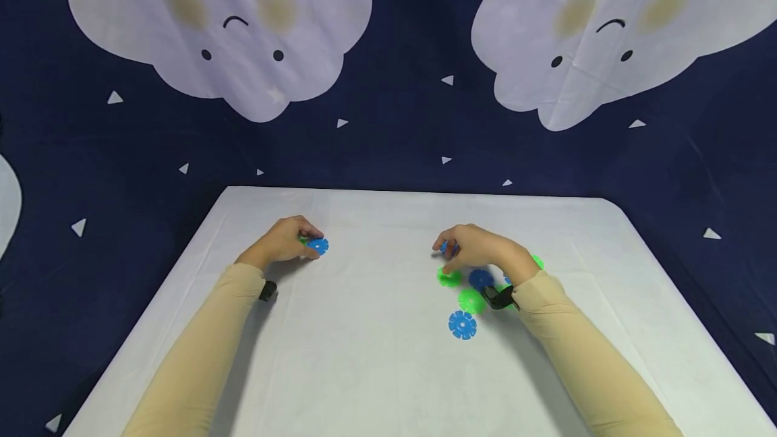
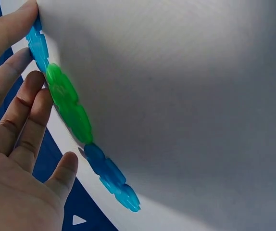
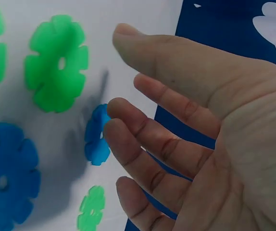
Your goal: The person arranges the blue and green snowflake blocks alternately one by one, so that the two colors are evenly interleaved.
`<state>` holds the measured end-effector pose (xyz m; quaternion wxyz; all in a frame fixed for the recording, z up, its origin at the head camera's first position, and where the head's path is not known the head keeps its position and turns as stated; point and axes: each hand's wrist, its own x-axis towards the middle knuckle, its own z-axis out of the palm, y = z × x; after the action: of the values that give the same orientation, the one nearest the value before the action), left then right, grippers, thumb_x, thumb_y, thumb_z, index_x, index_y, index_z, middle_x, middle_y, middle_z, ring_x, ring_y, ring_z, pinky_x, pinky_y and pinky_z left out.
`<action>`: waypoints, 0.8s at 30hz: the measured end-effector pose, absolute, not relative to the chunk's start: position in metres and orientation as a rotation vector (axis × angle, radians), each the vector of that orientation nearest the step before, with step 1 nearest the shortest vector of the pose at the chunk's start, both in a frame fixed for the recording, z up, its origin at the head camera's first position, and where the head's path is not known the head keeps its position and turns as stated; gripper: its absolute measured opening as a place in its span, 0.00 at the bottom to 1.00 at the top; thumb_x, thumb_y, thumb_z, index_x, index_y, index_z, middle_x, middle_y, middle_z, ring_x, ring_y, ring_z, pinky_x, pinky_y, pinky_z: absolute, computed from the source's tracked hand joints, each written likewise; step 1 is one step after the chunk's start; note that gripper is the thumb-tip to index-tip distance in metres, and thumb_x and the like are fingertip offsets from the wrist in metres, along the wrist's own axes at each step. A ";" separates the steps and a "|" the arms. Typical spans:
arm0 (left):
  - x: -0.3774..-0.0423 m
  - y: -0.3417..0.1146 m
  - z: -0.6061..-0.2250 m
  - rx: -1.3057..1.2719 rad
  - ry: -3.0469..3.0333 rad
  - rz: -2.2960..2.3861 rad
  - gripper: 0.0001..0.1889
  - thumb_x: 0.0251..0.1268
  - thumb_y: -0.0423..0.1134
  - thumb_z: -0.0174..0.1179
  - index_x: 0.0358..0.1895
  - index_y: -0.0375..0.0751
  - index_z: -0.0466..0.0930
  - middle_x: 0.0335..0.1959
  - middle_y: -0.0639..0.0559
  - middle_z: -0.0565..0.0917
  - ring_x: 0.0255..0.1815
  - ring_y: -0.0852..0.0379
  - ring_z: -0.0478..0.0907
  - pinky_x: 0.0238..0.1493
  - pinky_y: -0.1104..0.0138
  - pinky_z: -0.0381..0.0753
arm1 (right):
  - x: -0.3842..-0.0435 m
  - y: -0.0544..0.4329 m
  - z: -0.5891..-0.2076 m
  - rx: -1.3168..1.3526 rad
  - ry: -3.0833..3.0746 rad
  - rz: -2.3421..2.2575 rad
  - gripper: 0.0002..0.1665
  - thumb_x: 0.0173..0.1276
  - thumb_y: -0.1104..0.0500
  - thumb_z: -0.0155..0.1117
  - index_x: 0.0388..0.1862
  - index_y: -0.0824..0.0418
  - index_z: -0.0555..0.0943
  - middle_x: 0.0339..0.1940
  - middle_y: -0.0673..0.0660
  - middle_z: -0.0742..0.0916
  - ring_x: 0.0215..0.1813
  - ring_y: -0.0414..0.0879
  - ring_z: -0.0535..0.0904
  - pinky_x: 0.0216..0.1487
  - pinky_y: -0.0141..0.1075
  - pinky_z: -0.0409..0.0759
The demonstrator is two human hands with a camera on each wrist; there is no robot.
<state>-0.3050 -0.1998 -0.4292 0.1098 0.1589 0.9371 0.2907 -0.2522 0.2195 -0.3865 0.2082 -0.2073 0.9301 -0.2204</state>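
Note:
In the head view my left hand (image 1: 290, 238) pinches a blue notched plastic disc (image 1: 318, 246) between thumb and fingers. From the left wrist view, this blue disc (image 2: 38, 48) lines up end to end with a green disc (image 2: 69, 102) and another blue disc (image 2: 113, 178). My right hand (image 1: 479, 246) hovers over the loose discs, thumb and fingers apart with nothing between them. Its fingertips overlap a blue disc (image 3: 97, 135) in the right wrist view. A green disc (image 1: 449, 278) lies just below the thumb.
More loose discs lie near the right wrist: a dark blue disc (image 1: 480, 279), a green disc (image 1: 471, 301) and a blue disc (image 1: 463, 325) closest to the front. The white table (image 1: 364, 356) meets a dark blue cloth backdrop (image 1: 413, 133) with white clouds.

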 end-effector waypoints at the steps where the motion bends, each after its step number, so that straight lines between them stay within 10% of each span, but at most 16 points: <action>1: -0.305 -0.200 -0.430 0.471 2.757 0.852 0.24 0.61 0.39 0.80 0.60 0.39 0.88 0.60 0.41 0.85 0.64 0.40 0.80 0.71 0.46 0.79 | -0.251 0.220 -0.388 -0.564 2.587 -0.615 0.27 0.65 0.57 0.82 0.62 0.59 0.87 0.48 0.58 0.89 0.47 0.47 0.82 0.53 0.42 0.83; 24: -0.303 -0.198 -0.434 0.519 2.754 0.846 0.24 0.62 0.39 0.79 0.60 0.36 0.88 0.59 0.38 0.86 0.62 0.40 0.82 0.68 0.45 0.82 | -0.232 0.232 -0.408 -0.505 2.642 -0.669 0.22 0.61 0.61 0.84 0.53 0.58 0.87 0.44 0.55 0.86 0.46 0.46 0.79 0.52 0.42 0.82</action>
<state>-0.3032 -0.1983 -0.4336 0.1070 0.1762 0.9354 0.2873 -0.2319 0.2315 -0.4079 0.1837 -0.1789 0.9370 -0.2372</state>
